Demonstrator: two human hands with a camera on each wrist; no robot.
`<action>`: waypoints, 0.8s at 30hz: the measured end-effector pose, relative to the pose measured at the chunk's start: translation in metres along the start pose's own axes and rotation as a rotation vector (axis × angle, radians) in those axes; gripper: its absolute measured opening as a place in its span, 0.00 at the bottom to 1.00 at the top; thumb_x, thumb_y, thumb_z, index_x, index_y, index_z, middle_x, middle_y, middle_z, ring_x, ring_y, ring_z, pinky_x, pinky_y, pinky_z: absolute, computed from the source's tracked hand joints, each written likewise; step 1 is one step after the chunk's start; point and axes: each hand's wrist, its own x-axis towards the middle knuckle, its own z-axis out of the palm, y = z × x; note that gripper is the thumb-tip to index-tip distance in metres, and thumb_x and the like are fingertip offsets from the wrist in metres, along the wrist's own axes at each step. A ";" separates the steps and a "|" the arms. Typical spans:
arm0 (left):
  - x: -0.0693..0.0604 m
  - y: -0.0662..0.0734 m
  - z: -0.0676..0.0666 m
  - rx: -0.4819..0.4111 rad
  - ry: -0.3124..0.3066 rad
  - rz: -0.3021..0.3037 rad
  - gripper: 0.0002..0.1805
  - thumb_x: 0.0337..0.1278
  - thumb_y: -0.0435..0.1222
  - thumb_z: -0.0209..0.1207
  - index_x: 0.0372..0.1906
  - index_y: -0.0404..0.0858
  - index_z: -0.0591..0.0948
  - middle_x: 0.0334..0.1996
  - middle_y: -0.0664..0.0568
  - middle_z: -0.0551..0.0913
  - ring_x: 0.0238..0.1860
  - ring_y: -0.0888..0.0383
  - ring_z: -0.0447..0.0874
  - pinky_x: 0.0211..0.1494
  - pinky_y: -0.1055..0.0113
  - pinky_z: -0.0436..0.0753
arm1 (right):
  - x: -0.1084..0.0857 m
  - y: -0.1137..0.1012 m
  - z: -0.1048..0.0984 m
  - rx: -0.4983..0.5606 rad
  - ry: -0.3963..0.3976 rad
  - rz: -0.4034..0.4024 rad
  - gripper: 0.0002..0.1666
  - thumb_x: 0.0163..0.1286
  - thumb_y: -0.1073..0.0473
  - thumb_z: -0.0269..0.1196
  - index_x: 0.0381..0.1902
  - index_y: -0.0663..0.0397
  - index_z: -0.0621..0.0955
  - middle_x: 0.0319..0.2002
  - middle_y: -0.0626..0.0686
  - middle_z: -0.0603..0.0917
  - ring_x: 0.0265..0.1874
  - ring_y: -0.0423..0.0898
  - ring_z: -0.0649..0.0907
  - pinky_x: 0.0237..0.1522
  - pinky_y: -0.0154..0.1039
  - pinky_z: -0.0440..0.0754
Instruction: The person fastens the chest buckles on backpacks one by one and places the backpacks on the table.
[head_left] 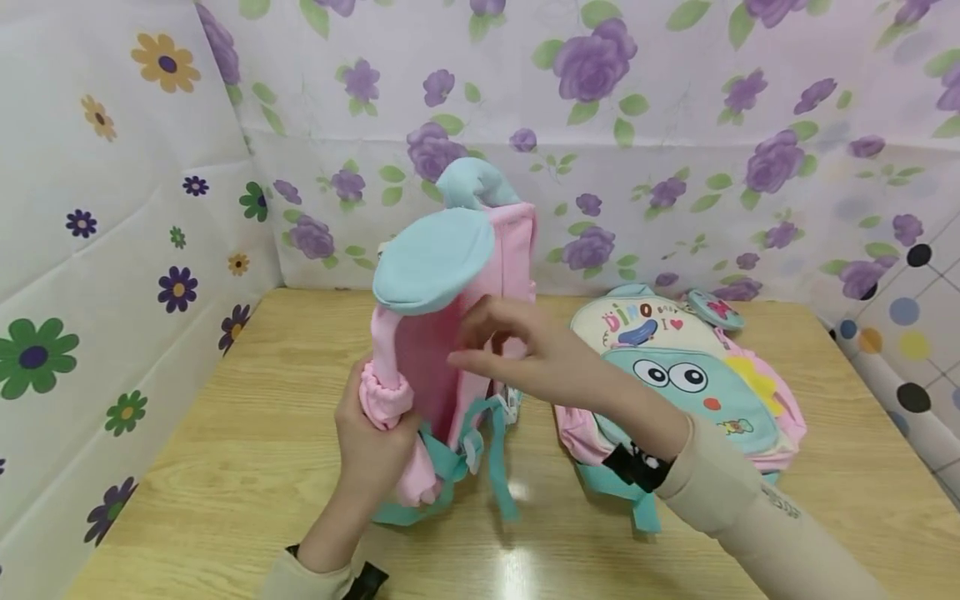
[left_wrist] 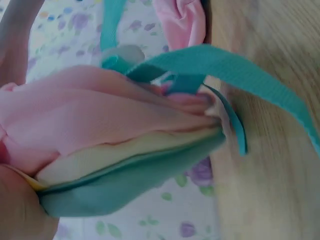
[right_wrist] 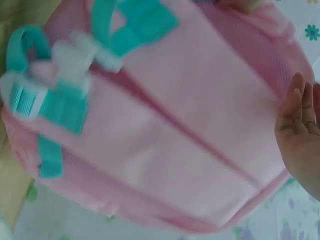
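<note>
A pink and teal backpack stands upright near the middle of the table, turned side-on in the head view. My left hand grips its near side at the gathered pink fabric. Beside the pink back panel, my right hand hovers with loosely bent fingers and nothing visibly held. In the right wrist view the back panel fills the picture, with that hand at its right edge. Teal straps with white buckles hang from the bag's lower end. A light blue rounded piece sits near its top.
A second backpack with a cartoon face and "DINO" lettering lies on the wooden table at the right. A round tag-like piece lies at its top. Flower-printed cloth covers the walls behind and beside.
</note>
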 end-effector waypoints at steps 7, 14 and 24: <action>0.007 -0.006 -0.019 -0.255 0.003 -0.181 0.21 0.26 0.14 0.50 0.36 0.29 0.74 0.27 0.55 0.76 0.30 0.63 0.73 0.36 0.74 0.75 | -0.013 0.022 -0.022 -0.230 0.351 -0.166 0.15 0.52 0.71 0.69 0.39 0.62 0.78 0.38 0.54 0.81 0.39 0.46 0.77 0.40 0.38 0.75; 0.012 -0.011 -0.031 -0.555 -0.073 -0.286 0.22 0.28 0.12 0.46 0.28 0.39 0.74 0.22 0.57 0.76 0.25 0.65 0.73 0.30 0.74 0.76 | -0.030 0.042 -0.037 -0.343 0.595 -0.016 0.32 0.50 0.64 0.72 0.53 0.57 0.74 0.52 0.52 0.76 0.55 0.46 0.72 0.51 0.41 0.66; 0.021 -0.019 -0.045 -0.745 -0.293 -0.090 0.27 0.32 0.14 0.45 0.41 0.39 0.75 0.34 0.54 0.79 0.34 0.62 0.77 0.40 0.71 0.77 | -0.061 0.073 -0.051 0.106 0.222 0.454 0.52 0.60 0.60 0.67 0.70 0.31 0.48 0.62 0.53 0.66 0.57 0.49 0.71 0.57 0.45 0.71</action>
